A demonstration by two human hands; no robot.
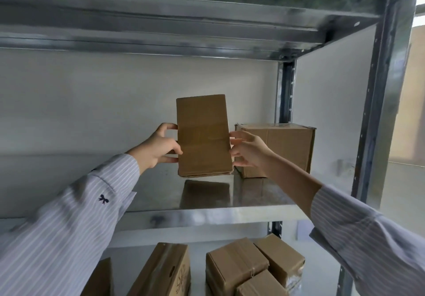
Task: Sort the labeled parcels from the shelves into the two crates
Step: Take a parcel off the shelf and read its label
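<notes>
Left hand [158,146]: fingers [171,126] curled round the left edge of a tall plain brown cardboard parcel [203,134], thumb on its front; right hand [248,149]: fingers and thumb pinched the right edge; parcel stood upright between both hands at the grey galvanised metal shelf [207,212], contact with it not discernible; larger brown cardboard box [287,143] sat just beside, to the right; striped shirt sleeves [69,226] on both arms; several smaller brown cardboard boxes [234,265] lay on the tier below.
</notes>
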